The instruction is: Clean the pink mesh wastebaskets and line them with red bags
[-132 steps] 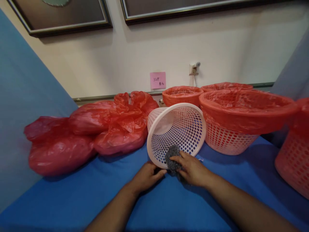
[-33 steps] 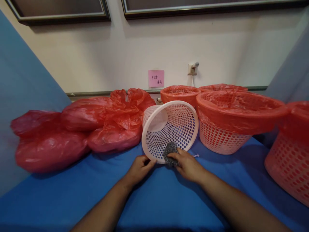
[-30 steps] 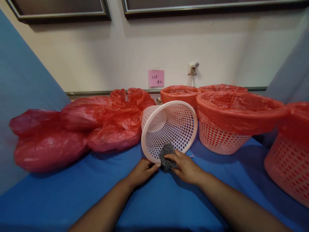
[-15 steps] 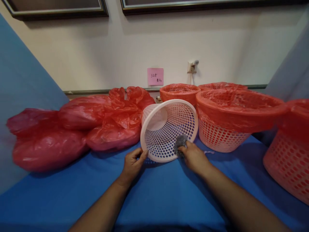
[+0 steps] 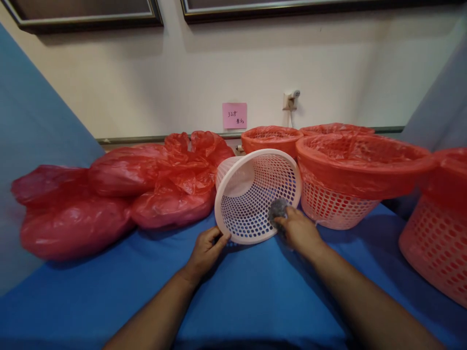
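Right hand (image 5: pixel 301 234) clasps a grey fuzzy cloth (image 5: pixel 278 211), wiping seemingly unfinished; left hand (image 5: pixel 206 250) pinches an unlined, round white plastic basket (image 5: pixel 240 183).

Behind, a plain off-white wall (image 5: pixel 204 73), softly and unevenly lit, dimmer toward the right. Along its upper part, two dark-edged picture frames, left (image 5: pixel 83 10) and right (image 5: pixel 292 6), both cropped at the top, with faint shadows beneath. Lower, a pink note (image 5: pixel 234 115) in dark handwriting; to its right, a pale wall socket (image 5: pixel 288 102) above a thin cord (image 5: pixel 291 119). Near the wall's base, a narrow grey-green horizontal strip (image 5: pixel 127 140). At either side, a blue partition (image 5: pixel 32 107) and a greyer one (image 5: pixel 443 97). In front, a blue-covered tabletop (image 5: pixel 226 306).
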The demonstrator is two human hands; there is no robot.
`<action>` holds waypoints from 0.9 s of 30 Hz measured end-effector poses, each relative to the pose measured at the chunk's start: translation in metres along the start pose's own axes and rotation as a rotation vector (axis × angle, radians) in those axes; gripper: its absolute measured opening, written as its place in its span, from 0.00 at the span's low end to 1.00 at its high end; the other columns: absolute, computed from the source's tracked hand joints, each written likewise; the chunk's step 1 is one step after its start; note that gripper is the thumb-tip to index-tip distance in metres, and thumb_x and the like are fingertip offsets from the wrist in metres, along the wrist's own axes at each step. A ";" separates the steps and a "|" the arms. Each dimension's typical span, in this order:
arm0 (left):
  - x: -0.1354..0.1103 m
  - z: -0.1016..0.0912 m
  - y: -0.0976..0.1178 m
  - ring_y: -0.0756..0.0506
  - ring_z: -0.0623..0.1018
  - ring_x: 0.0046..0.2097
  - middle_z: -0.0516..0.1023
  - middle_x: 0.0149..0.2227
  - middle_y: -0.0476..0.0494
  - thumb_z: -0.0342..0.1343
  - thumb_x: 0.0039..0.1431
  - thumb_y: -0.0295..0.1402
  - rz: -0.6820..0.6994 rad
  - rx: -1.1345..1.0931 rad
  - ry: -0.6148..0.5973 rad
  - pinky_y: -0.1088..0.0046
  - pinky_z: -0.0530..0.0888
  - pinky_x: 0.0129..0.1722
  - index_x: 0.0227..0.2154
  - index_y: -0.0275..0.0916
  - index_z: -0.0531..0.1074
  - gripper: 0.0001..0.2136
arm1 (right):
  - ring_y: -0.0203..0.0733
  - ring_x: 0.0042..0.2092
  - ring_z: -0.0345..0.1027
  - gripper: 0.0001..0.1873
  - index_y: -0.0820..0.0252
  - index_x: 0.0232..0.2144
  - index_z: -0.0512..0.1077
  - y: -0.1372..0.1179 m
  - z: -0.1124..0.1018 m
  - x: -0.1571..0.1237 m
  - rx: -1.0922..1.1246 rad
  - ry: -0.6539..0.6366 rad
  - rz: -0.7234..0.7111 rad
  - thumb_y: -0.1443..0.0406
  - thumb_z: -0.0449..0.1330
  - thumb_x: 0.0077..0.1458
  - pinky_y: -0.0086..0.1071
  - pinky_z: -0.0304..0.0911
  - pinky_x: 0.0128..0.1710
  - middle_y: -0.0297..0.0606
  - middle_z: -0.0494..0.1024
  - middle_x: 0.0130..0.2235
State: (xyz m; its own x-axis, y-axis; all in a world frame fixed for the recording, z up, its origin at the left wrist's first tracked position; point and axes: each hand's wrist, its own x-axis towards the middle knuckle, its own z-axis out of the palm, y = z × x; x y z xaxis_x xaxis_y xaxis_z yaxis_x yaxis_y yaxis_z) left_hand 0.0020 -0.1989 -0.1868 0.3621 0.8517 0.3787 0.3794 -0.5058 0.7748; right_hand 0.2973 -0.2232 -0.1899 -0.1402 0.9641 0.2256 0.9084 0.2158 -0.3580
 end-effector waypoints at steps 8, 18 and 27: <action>-0.001 0.001 0.003 0.47 0.75 0.30 0.79 0.27 0.46 0.56 0.66 0.42 0.079 0.054 0.095 0.72 0.72 0.33 0.28 0.36 0.78 0.16 | 0.50 0.51 0.70 0.21 0.58 0.51 0.80 -0.018 0.012 -0.003 0.044 0.030 0.042 0.76 0.55 0.61 0.42 0.65 0.54 0.48 0.75 0.50; -0.004 -0.003 -0.001 0.48 0.73 0.31 0.75 0.28 0.49 0.54 0.67 0.43 0.051 0.053 0.234 0.74 0.71 0.33 0.30 0.37 0.75 0.16 | 0.49 0.52 0.70 0.23 0.54 0.51 0.79 -0.015 0.015 -0.004 0.143 -0.009 -0.025 0.76 0.56 0.58 0.40 0.66 0.54 0.45 0.75 0.50; 0.001 0.010 0.002 0.48 0.74 0.29 0.80 0.28 0.47 0.59 0.62 0.42 -0.042 -0.058 -0.036 0.75 0.74 0.30 0.31 0.37 0.79 0.13 | 0.43 0.54 0.72 0.27 0.49 0.56 0.76 -0.028 0.031 -0.006 0.260 -0.072 -0.131 0.74 0.62 0.57 0.36 0.66 0.57 0.40 0.76 0.52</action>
State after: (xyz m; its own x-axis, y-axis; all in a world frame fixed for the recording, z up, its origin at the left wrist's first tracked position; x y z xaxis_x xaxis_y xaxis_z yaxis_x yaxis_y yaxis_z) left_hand 0.0114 -0.2006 -0.1904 0.3776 0.8659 0.3282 0.3454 -0.4605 0.8177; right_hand 0.2607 -0.2302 -0.2091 -0.2854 0.9319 0.2238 0.7505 0.3626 -0.5526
